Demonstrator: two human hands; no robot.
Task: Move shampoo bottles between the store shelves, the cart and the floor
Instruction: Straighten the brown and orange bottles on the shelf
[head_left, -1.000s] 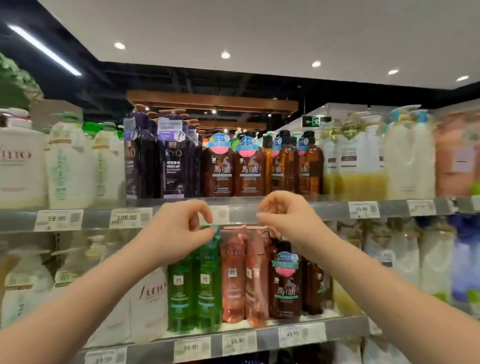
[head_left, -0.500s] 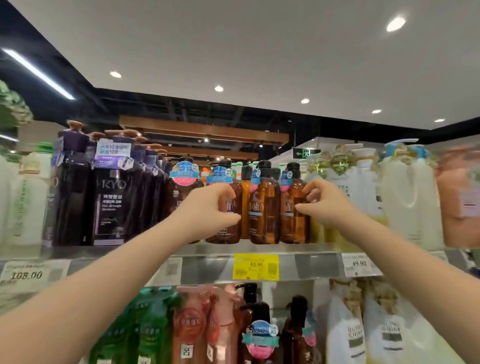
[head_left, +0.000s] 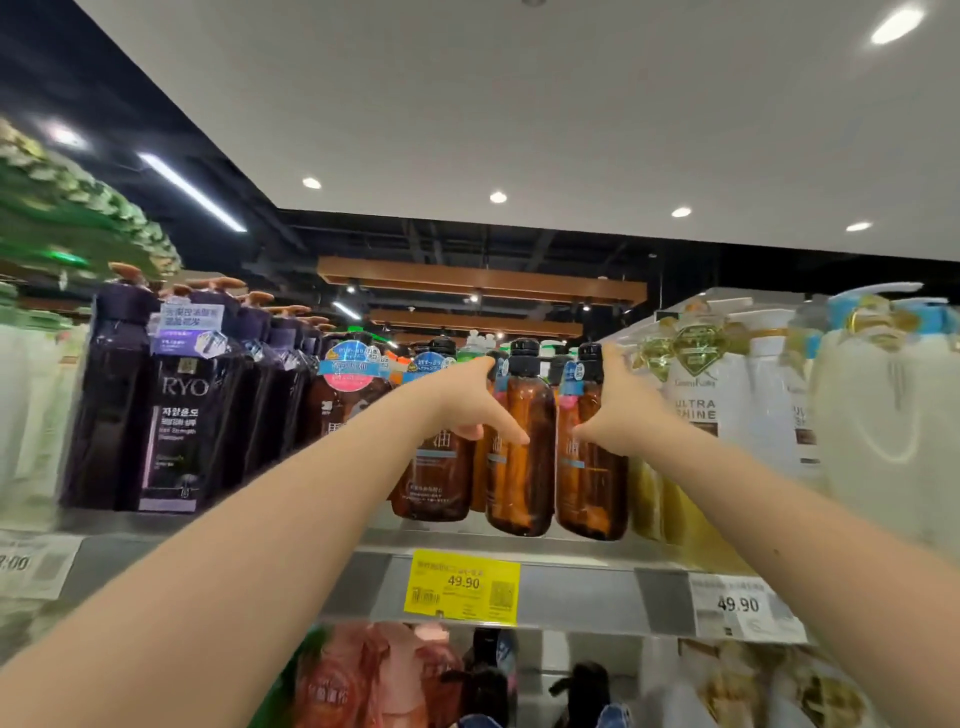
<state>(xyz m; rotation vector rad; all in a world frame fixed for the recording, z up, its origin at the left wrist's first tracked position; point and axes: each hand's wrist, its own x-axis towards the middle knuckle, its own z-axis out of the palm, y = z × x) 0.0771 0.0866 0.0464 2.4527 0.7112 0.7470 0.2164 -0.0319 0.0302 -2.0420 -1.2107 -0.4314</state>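
Both hands have gone further in since half a second ago and now reach the amber row; view has tilted up, so more ceiling shows.

Left hand (head_left: 467, 402): fingers and thumb spread apart. Thumb lies across the front of the middle amber bottle (head_left: 522, 478), fingers reach up toward its neck. Not curled round it.

Right hand (head_left: 621, 410): also spread, at 3 o'clock of the left hand. Thumb rests on the front of the right amber bottle (head_left: 592, 483), fingers stand up beside its black cap. No closed grip visible.

Position of bottles: both stand upright on the upper shelf (head_left: 571, 592), touching side by side, near frame centre. A third amber bottle (head_left: 434, 483) stands at 9 o'clock of them, partly behind the left wrist. Yellow price tag (head_left: 462, 587) sits at 6 o'clock of the row. Purple bottles (head_left: 176, 415) lie at 9 o'clock, white bottles (head_left: 696, 410) at 3 o'clock.

Progress, judged: early in this pick. Contact made, nothing lifted. Left to do: close both grips, draw the bottles off the shelf, carry them down. Cart and floor not in view.
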